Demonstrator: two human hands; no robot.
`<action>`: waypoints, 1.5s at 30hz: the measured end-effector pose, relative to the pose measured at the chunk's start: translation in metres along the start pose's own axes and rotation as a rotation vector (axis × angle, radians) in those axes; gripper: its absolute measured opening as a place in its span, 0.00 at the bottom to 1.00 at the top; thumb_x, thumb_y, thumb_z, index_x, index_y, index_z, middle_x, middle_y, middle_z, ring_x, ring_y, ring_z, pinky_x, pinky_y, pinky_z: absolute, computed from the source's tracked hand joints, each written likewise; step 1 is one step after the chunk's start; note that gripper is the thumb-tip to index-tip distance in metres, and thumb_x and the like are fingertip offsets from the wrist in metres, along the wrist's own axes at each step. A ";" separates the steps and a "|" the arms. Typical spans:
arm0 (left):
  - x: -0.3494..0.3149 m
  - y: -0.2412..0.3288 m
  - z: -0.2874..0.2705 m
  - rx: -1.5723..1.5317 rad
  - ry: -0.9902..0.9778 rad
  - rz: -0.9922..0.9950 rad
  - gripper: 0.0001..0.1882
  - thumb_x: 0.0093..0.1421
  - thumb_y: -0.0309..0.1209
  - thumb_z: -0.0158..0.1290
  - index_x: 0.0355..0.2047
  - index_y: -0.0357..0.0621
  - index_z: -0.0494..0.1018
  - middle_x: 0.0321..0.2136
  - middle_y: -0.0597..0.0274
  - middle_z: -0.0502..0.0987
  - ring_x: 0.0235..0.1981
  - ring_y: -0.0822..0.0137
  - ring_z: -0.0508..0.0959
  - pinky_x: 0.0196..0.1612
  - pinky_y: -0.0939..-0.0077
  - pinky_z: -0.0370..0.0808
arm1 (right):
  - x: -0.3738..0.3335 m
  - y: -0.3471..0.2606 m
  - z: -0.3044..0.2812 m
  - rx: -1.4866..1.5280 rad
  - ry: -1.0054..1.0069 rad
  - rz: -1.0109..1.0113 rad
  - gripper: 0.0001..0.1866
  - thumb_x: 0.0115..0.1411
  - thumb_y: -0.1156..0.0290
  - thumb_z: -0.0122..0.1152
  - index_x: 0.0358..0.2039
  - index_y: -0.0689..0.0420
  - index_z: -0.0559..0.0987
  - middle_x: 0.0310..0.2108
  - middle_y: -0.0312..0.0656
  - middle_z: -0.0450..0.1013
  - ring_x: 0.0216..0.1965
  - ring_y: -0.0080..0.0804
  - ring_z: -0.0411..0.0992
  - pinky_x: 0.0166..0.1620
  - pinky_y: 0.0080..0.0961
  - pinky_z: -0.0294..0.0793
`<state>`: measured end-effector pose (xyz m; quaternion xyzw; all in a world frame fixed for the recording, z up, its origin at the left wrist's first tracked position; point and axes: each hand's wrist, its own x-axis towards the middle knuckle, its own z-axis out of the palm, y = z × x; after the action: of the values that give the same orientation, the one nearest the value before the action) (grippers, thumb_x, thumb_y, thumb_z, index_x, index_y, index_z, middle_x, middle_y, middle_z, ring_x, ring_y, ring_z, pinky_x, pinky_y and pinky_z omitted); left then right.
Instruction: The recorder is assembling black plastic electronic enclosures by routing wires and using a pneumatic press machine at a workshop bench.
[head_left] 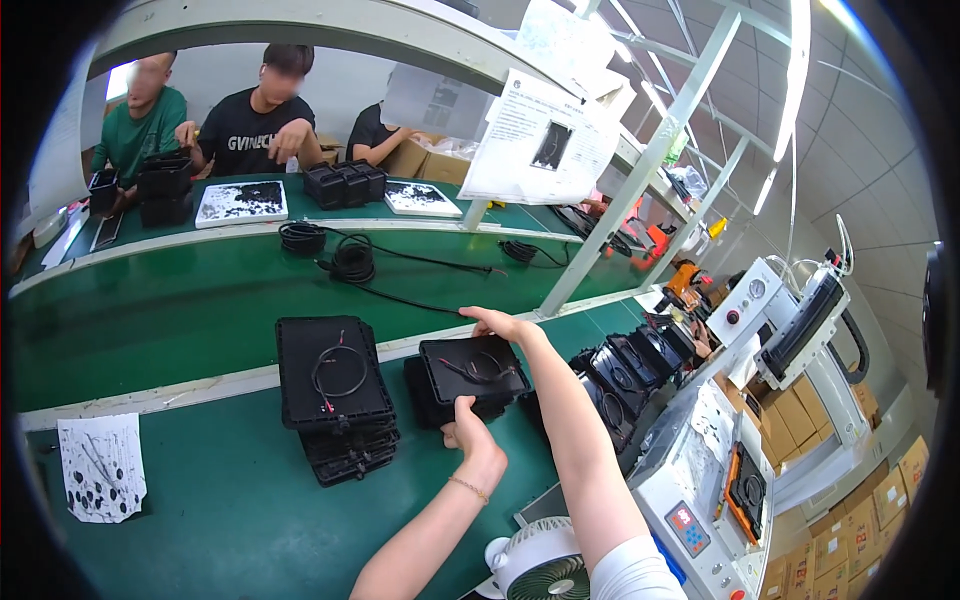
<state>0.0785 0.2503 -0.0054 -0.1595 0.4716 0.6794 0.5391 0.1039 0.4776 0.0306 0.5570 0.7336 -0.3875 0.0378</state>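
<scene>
Just below frame centre, left grip (474, 438) pinches the near edge of a black case stack (455, 384), right grip (498, 325) at its far edge, closure unclear; top cable (480, 371) already laid, remaining count indeterminable.

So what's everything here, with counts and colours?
Case stacks: two, black, on green worktable
Short cables: two, black, atop stacks
Other cases: several, black, right
Cable coils: three, black, on green belt
Speckled paper: one, white, table's left
Fan: one, white, lower edge
Press machine: one, white, right
Cardboard boxes: many, brown, right, rear
Parts trays: two, white, across belt
Hanging sheets: several, white, above belt
Workers: three or more, green/black tops, across belt
Left hand: one, bare, right stack, near side
Right hand: one, bare, far side
</scene>
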 end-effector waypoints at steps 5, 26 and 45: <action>0.012 0.017 -0.009 -0.025 0.035 -0.022 0.46 0.44 0.48 0.54 0.58 0.32 0.54 0.58 0.48 0.51 0.60 0.59 0.57 0.59 0.67 0.58 | -0.018 -0.012 0.022 -0.022 -0.112 0.181 0.50 0.48 0.25 0.44 0.44 0.66 0.78 0.36 0.53 0.77 0.35 0.37 0.74 0.44 0.31 0.70; 0.045 -0.037 0.003 0.212 -0.297 -0.110 0.12 0.55 0.30 0.50 0.38 0.35 0.72 0.37 0.54 0.77 0.37 0.58 0.78 0.43 0.59 0.76 | -0.222 0.065 0.041 -0.228 0.625 -0.141 0.37 0.67 0.43 0.29 0.40 0.65 0.78 0.40 0.63 0.74 0.46 0.58 0.71 0.49 0.45 0.71; 0.021 0.000 -0.014 0.753 -0.719 0.471 0.10 0.59 0.33 0.52 0.21 0.47 0.69 0.18 0.72 0.69 0.20 0.78 0.68 0.23 0.80 0.66 | -0.493 0.254 0.160 -0.041 0.465 -0.094 0.10 0.53 0.69 0.64 0.35 0.59 0.80 0.33 0.44 0.74 0.33 0.36 0.76 0.37 0.31 0.75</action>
<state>0.0671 0.2508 -0.0279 0.3941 0.4909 0.5778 0.5195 0.4447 0.0121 0.0254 0.5956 0.7554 -0.2351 -0.1390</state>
